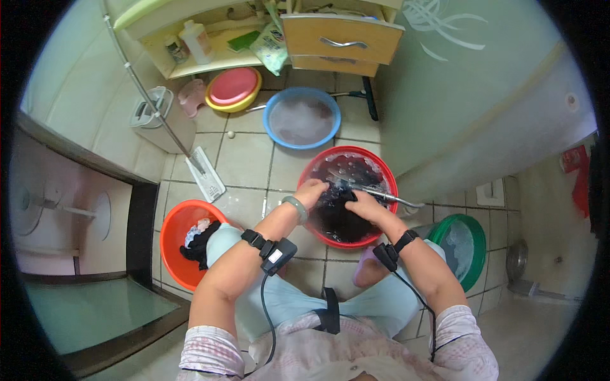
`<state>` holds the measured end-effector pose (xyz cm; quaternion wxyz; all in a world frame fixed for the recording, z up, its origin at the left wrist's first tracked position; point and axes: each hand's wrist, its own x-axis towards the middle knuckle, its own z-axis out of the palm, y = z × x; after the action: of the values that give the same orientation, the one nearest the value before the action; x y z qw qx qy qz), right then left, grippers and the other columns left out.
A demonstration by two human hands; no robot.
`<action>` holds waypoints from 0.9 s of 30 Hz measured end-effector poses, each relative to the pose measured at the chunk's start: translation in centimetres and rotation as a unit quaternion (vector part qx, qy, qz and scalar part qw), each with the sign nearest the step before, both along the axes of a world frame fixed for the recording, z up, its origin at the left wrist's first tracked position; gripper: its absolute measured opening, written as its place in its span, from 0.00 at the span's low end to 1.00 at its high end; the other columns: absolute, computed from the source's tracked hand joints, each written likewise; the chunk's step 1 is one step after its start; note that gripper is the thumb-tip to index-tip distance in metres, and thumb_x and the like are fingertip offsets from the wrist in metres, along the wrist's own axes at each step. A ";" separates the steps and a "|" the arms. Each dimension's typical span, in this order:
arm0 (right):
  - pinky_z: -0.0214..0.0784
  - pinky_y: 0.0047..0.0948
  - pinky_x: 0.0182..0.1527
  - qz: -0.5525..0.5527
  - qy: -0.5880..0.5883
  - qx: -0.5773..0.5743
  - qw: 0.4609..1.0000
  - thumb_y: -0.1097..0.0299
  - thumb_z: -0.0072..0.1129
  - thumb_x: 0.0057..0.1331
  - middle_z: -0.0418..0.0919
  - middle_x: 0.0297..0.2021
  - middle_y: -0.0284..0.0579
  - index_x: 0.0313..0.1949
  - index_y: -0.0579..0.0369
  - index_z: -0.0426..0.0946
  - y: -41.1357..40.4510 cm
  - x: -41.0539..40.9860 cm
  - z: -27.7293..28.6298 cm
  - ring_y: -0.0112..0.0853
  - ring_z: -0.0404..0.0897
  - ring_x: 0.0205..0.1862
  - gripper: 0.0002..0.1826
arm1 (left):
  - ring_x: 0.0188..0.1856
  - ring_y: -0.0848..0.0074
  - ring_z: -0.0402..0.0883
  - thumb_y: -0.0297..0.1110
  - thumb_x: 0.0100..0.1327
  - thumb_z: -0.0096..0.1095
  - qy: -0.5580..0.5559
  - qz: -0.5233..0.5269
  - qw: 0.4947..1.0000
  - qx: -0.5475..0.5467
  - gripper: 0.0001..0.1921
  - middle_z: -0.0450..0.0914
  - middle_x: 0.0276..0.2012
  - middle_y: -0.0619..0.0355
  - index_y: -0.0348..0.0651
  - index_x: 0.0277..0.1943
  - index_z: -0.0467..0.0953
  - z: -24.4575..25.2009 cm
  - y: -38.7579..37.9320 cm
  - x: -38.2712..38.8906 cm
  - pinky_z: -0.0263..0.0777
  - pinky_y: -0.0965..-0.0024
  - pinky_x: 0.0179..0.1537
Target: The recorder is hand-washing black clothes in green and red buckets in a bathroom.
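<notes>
A red plastic basin [394, 177] in front of me holds dark, sudsy water and black cloth [336, 216]. My left hand [312, 193], with a bangle at its wrist, is at the basin's left side, its fingers on the dark cloth. From the right, my right hand [366, 205] grips part of the same cloth. A metal handheld shower wand [383, 194] lies over the basin's right rim, its far end between my hands, where water splashes. The cloth's lower part is under water.
A blue basin [337, 119] of cloudy water stands beyond. An orange basin [167, 238] with clothes is at left, a green bucket [480, 252] with sudsy water at right. A mop [206, 174] leans by a bin [169, 131]. Above are an open drawer [343, 40] and shelf.
</notes>
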<state>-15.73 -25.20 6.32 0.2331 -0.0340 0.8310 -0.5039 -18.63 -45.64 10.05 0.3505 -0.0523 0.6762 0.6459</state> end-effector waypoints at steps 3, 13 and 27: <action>0.65 0.28 0.47 -0.073 -0.057 -0.217 0.972 0.71 0.51 0.54 0.77 0.39 0.42 0.46 0.62 0.72 -1.3 -0.6 4.0 0.28 0.73 0.42 0.19 | 0.55 0.65 0.70 0.57 0.59 0.51 -0.178 0.023 0.977 0.118 0.32 0.72 0.53 0.54 0.47 0.61 0.61 -1.3 1.0 0.4 0.69 0.63 0.49; 0.69 0.44 0.39 -0.059 0.230 0.017 0.971 0.55 0.54 0.60 0.76 0.35 0.63 0.43 0.61 0.69 -5.7 -1.4 6.8 0.54 0.76 0.38 0.21 | 0.31 0.69 0.79 0.43 0.58 0.56 -0.268 0.208 0.915 0.218 0.12 0.80 0.31 0.57 0.46 0.37 0.77 -1.4 2.9 0.6 0.74 0.64 0.35; 0.68 0.35 0.40 0.124 -0.045 -0.007 0.991 0.50 0.58 0.57 0.79 0.38 0.48 0.45 0.61 0.73 3.3 0.9 2.0 0.36 0.76 0.39 0.26 | 0.40 0.71 0.75 0.25 0.53 0.51 -0.011 0.216 0.968 0.124 0.15 0.74 0.38 0.54 0.36 0.46 0.68 4.1 -3.9 -3.0 0.70 0.70 0.44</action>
<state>-14.85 -21.90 8.34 0.3307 -0.1153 0.8057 -0.4777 -21.64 -49.57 14.17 0.2136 -0.1606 0.5596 0.7845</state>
